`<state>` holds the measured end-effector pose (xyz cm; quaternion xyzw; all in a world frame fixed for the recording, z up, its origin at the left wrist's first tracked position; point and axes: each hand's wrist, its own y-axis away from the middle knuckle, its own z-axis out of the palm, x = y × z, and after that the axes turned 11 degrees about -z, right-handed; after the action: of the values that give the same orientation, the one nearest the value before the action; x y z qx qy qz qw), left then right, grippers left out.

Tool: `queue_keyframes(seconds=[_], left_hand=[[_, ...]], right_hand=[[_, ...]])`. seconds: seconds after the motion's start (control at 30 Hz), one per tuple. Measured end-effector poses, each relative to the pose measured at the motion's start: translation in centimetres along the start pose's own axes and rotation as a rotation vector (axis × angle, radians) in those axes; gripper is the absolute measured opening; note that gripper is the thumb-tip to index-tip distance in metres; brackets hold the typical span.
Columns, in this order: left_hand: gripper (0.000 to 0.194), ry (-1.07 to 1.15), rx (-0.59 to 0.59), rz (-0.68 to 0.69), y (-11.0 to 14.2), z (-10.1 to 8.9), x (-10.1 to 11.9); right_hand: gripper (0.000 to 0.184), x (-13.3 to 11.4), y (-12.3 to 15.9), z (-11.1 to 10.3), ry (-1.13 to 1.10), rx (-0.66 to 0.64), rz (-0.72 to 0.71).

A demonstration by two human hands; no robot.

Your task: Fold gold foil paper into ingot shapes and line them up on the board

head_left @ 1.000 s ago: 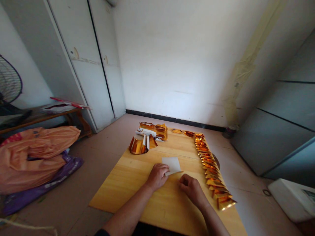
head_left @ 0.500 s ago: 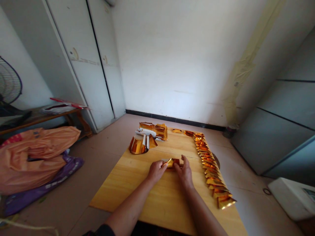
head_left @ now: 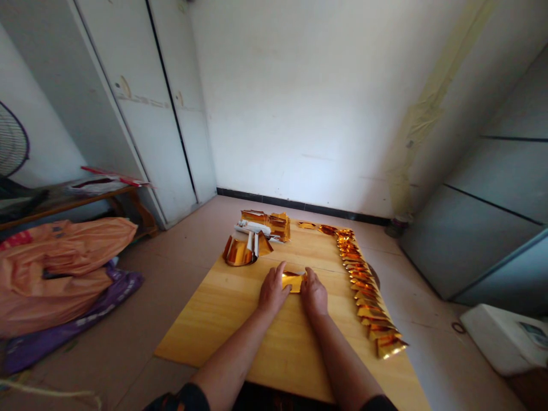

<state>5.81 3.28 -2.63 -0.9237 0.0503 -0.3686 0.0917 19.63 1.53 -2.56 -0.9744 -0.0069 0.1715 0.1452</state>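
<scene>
A small sheet of gold foil paper point(head_left: 293, 282) lies between my two hands over the middle of the wooden board point(head_left: 240, 319). My left hand point(head_left: 273, 289) grips its left end, thumb on the near side and fingers behind. At the right end, my right hand point(head_left: 314, 290) has its fingers curled round the edge. The sheet looks bent or partly rolled; its underside is hidden. A long row of folded gold paper pieces point(head_left: 363, 291) runs down the board's right side. Loose gold sheets point(head_left: 242, 251) with white backs are piled at the far left corner.
An orange plastic bag point(head_left: 64, 268) and a purple bag point(head_left: 77, 325) lie on the floor at left, by a low wooden bench point(head_left: 137, 205) and a fan point(head_left: 12, 140). A white box-shaped appliance point(head_left: 500, 337) stands at right. Wall and cabinets enclose the far side.
My right hand has closed in on the sheet's right end, its raised fingers now curled. My left hand has shifted its grip along the left end. The gold sheet now faces up more evenly.
</scene>
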Motion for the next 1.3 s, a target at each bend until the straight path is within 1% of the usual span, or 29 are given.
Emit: queue_keyframes(seconds=[0.1, 0.23, 0.27, 0.4, 0.5, 0.57, 0.63, 0.83, 1.0, 1.1, 1.3], left_hand=[[0.064, -0.022, -0.005, 0.025, -0.2, 0.2, -0.1], [0.043, -0.109, -0.045, 0.016, -0.2, 0.3, -0.2], [0.041, -0.136, -0.058, 0.013, -0.1, 0.3, -0.2], [0.043, -0.235, -0.083, 0.012, 0.3, -0.3, 0.5], [0.03, -0.327, -0.087, -0.003, 0.6, -0.9, 1.2], [0.024, -0.378, -0.1, -0.014, 0.6, -1.1, 1.4], [0.024, -0.41, -0.108, -0.016, 0.6, -1.2, 1.4], [0.029, -0.458, -0.075, 0.013, 1.0, -1.0, 1.1], [0.031, -0.48, -0.079, 0.038, 1.1, -0.9, 1.1], [0.031, -0.481, -0.08, 0.038, 1.1, -1.0, 1.1], [0.031, -0.473, -0.098, 0.03, 1.2, -1.2, 1.3]], right_hand=[[0.038, -0.2, -0.2, -0.2, 0.059, -0.03, -0.014], [0.033, -0.1, -0.4, -0.5, 0.075, -0.064, -0.019], [0.031, 0.0, -0.5, -0.6, 0.071, -0.073, -0.017], [0.027, 0.3, -0.9, -0.9, 0.044, -0.1, -0.009], [0.028, 0.5, -1.3, -0.9, 0.033, -0.12, 0.022], [0.028, 0.6, -1.6, -1.0, 0.031, -0.137, 0.041], [0.028, 0.6, -1.8, -1.1, 0.033, -0.157, 0.052], [0.025, 0.3, -2.2, -1.6, 0.036, -0.216, 0.049], [0.028, 0.4, -1.9, -1.6, -0.014, -0.164, 0.068], [0.029, 0.6, -1.7, -1.7, -0.059, -0.154, 0.07], [0.022, 0.6, -1.6, -1.5, -0.017, -0.126, 0.076]])
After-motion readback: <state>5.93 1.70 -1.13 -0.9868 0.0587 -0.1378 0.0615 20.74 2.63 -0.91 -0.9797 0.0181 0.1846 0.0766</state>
